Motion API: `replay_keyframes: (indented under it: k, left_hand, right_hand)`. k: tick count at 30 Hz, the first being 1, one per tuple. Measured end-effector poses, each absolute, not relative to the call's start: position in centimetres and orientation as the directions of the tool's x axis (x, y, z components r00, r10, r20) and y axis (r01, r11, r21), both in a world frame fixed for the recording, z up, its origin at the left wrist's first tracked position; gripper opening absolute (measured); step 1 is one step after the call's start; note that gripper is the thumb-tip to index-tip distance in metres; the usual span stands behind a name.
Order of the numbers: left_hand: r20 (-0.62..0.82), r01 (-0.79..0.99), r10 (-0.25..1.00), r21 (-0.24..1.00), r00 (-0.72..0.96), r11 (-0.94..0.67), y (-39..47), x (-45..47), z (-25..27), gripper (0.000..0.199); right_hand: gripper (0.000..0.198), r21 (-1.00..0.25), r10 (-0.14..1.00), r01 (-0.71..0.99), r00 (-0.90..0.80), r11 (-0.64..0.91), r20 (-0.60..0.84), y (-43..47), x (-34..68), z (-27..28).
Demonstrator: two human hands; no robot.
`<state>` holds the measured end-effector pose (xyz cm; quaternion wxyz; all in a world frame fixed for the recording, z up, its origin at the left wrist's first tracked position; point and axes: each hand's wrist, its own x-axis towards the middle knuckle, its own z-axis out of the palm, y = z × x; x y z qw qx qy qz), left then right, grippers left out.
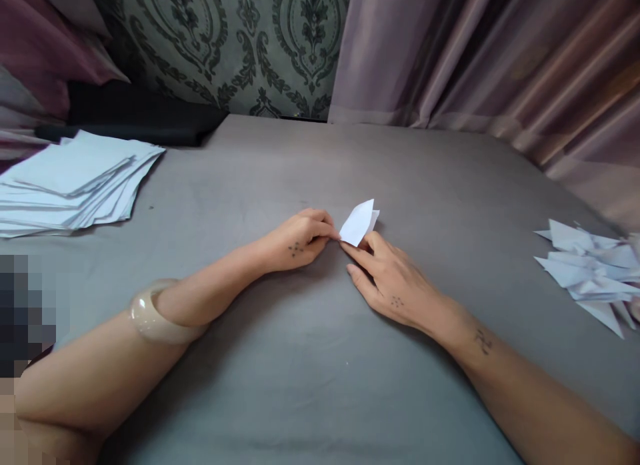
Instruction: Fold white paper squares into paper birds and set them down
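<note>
A small piece of folded white paper (358, 223) stands on the grey cloth in front of me, with pointed flaps rising at its top. My left hand (303, 239) is closed, its thumb and fingertips pinching together at the paper's lower left corner. On the other side, my right hand (393, 275) grips the lower edge, the index finger lying along the bottom and other fingers partly hidden behind the paper. The right thumb sits apart from it, just above the cloth. A pale glossy bangle (150, 311) circles my left forearm.
A stack of white paper sheets (75, 165) lies at the far left, before a folded black cloth (135, 111). Several folded white paper shapes with pointed ends (593, 258) are heaped at the right edge. Curtains (450, 51) and a patterned panel border the grey surface (280, 385).
</note>
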<state>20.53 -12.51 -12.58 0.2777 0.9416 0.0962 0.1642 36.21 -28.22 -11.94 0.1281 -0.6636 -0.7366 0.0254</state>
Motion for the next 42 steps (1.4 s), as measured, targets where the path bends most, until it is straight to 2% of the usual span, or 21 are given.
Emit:
replay_keyframes:
  k: [4, 8, 10, 13, 16, 19, 21, 25, 27, 29, 32, 35, 37, 40, 42]
  left_hand:
    - [0.271, 0.039, 0.148, 0.369, 0.951, -0.928, -12.7, 20.3, -12.4, 0.037]
    - [0.217, 0.057, 0.106, 0.221, 0.970, -0.974, -13.4, 20.4, -11.9, 0.036]
    - [0.203, 0.074, 0.111, 0.180, 0.973, -0.981, -13.7, 20.4, -11.7, 0.034]
    - [0.203, 0.084, 0.114, 0.149, 0.973, -0.985, -13.9, 20.5, -11.8, 0.032]
    - [0.202, 0.072, 0.097, 0.130, 0.975, -0.989, -13.8, 20.5, -12.0, 0.032]
    - [0.206, 0.076, 0.111, 0.170, 0.972, -0.983, -13.7, 20.6, -12.1, 0.031]
    - [0.231, 0.096, 0.158, 0.261, 0.960, -0.961, -13.7, 20.6, -12.3, 0.030]
    - [0.277, 0.229, 0.404, 0.498, 0.872, -0.836, -13.2, 20.9, -12.6, 0.025]
    - [0.255, 0.318, 0.531, 0.570, 0.808, -0.757, -12.9, 21.0, -12.7, 0.022]
    - [0.223, 0.364, 0.593, 0.610, 0.774, -0.704, -12.6, 21.0, -12.7, 0.021]
    - [0.221, 0.354, 0.601, 0.636, 0.768, -0.686, -12.4, 21.1, -12.8, 0.021]
    - [0.257, 0.310, 0.571, 0.634, 0.780, -0.709, -12.5, 21.0, -12.8, 0.022]
    - [0.298, 0.241, 0.502, 0.611, 0.812, -0.754, -12.6, 21.0, -12.8, 0.024]
    - [0.382, 0.049, 0.279, 0.512, 0.881, -0.857, -12.9, 20.9, -12.8, 0.030]
    - [0.384, -0.032, 0.165, 0.458, 0.909, -0.888, -13.1, 20.9, -12.9, 0.031]
  right_hand:
    - [0.032, -0.279, 0.980, 0.954, -0.057, 0.110, 0.190, -28.4, 36.4, -12.2]
    - [0.009, -0.362, 0.964, 0.932, 0.079, 0.019, 0.254, -28.7, 36.6, -12.3]
    - [0.017, -0.379, 0.940, 0.924, 0.176, -0.056, 0.291, -28.7, 36.6, -12.6]
    - [0.026, -0.342, 0.919, 0.938, 0.180, -0.053, 0.350, -28.7, 36.5, -12.9]
    - [0.015, -0.263, 0.923, 0.964, 0.080, 0.024, 0.376, -28.6, 36.4, -13.1]
    - [0.017, -0.219, 0.929, 0.974, 0.027, 0.059, 0.369, -28.6, 36.4, -13.1]
    - [0.019, -0.205, 0.929, 0.977, 0.019, 0.061, 0.368, -28.7, 36.4, -13.0]
    - [0.020, -0.202, 0.934, 0.978, 0.026, 0.049, 0.356, -28.8, 36.3, -12.9]
    - [0.019, -0.225, 0.938, 0.974, 0.046, 0.034, 0.343, -28.8, 36.2, -12.8]
    - [0.018, -0.252, 0.941, 0.968, 0.078, 0.008, 0.331, -28.7, 36.2, -12.6]
    - [0.016, -0.283, 0.949, 0.959, 0.110, -0.024, 0.294, -28.8, 36.1, -12.3]
    - [0.017, -0.280, 0.963, 0.960, 0.101, -0.028, 0.249, -28.8, 36.2, -12.1]
    - [0.019, -0.278, 0.963, 0.960, 0.102, -0.030, 0.249, -28.8, 36.2, -12.1]
    - [0.019, -0.329, 0.955, 0.944, 0.122, -0.027, 0.271, -28.7, 36.2, -12.3]
    - [0.018, -0.379, 0.947, 0.925, 0.140, -0.021, 0.288, -28.5, 36.4, -12.4]
